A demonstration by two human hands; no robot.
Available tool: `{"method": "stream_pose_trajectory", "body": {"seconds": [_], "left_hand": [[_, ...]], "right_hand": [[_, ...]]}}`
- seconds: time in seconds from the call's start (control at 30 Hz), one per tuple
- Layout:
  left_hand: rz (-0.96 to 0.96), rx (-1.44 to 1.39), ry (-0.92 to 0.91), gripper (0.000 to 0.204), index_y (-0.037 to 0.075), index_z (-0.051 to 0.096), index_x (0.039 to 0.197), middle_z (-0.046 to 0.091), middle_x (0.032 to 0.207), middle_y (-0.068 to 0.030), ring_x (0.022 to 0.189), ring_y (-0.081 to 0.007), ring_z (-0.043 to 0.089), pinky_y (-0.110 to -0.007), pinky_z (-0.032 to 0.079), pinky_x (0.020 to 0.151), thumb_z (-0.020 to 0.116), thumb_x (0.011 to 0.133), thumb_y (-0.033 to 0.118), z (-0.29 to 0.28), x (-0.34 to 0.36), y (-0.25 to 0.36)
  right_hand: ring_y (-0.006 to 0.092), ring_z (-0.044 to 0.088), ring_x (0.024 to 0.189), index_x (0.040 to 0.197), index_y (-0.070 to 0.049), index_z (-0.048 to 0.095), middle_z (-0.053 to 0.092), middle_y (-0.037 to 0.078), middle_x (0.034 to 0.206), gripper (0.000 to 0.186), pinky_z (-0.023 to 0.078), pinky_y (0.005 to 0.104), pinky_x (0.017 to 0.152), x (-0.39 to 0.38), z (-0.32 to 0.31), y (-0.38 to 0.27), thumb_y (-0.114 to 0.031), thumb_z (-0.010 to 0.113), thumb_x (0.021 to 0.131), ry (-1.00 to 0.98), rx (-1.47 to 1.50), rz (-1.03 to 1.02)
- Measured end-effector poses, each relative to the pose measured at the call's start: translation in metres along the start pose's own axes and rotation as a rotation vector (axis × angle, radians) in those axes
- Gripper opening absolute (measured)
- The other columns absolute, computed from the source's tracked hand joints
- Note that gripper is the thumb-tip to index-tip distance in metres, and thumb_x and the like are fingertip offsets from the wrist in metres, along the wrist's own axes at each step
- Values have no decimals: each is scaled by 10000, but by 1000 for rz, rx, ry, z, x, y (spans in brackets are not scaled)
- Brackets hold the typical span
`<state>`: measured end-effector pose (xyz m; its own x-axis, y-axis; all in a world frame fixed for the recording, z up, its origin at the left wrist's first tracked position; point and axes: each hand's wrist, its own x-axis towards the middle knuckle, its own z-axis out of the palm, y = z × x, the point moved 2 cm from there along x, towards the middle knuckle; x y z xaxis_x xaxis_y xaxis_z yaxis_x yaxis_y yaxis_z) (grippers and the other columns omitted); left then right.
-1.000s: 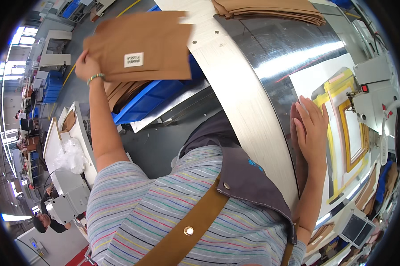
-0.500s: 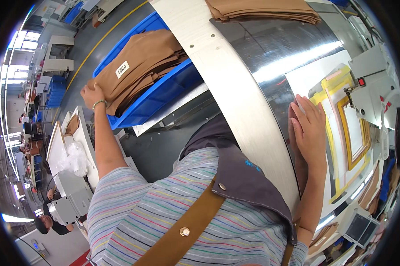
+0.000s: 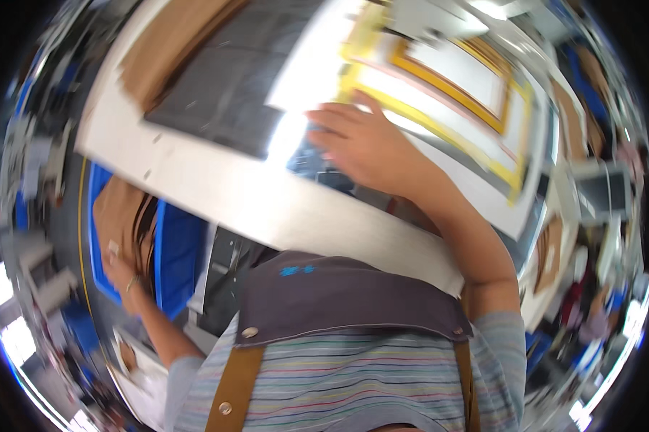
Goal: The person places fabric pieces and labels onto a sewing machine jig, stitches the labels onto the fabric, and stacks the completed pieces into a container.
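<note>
My left hand (image 3: pixel 123 270), smeared by motion, is at the stack of brown fabric pieces (image 3: pixel 119 216) in the blue bin (image 3: pixel 177 252) at lower left; its grip is unclear. My right hand (image 3: pixel 360 151) is open, fingers apart, over the shiny metal tabletop (image 3: pixel 306 158), beside a white board with yellow tape (image 3: pixel 432 126) and an amber rectangular frame (image 3: pixel 503 90). The pale table edge (image 3: pixel 267 205) runs between my hands. Motion blur hides whether my right fingers touch the surface.
Another brown fabric stack (image 3: pixel 159 50) lies at upper left on the table. A blurred white machine head (image 3: pixel 432 18) stands above the frame. A screen (image 3: pixel 598 194) is at right, with blurred people (image 3: pixel 594 317) beyond. A side table (image 3: pixel 141 381) is at lower left.
The brown piece my left hand held up a second ago was down on the bin's stack half a second later. Since then the view has swung right, toward the frame and machine.
</note>
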<state>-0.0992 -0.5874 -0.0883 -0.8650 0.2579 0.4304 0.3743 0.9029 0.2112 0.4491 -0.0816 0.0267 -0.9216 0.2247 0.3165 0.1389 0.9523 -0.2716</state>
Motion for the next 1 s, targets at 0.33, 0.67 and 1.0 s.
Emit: {"method": "stream_pose_trajectory", "body": {"seconds": [0.33, 0.67, 1.0], "left_hand": [[628, -857, -123, 281, 27, 719, 1326, 686, 1382, -158, 1285, -274, 652, -389, 534, 1048, 635, 1064, 87, -59, 1, 399], [1582, -987, -602, 382, 49, 738, 1236, 709, 1200, -124, 1110, -335, 658, -407, 534, 964, 832, 887, 174, -72, -177, 677], [1230, -1018, -995, 265, 17, 768, 1128, 669, 1069, -64, 1086, -225, 661, -340, 566, 922, 829, 909, 153, -42, -187, 691]], "right_hand": [[328, 696, 1141, 1122, -73, 786, 762, 105, 1213, 207, 536, 441, 1029, -66, -102, 41, -208, 721, 979, 237, -38, 204], [333, 645, 1224, 1324, -97, 736, 727, 113, 1315, 370, 484, 439, 1080, -137, -74, 61, -162, 744, 959, 256, -100, 508], [328, 643, 1217, 1324, -91, 736, 738, 108, 1260, 374, 488, 432, 1063, -136, -70, 65, -121, 733, 951, 274, -50, 520]]}}
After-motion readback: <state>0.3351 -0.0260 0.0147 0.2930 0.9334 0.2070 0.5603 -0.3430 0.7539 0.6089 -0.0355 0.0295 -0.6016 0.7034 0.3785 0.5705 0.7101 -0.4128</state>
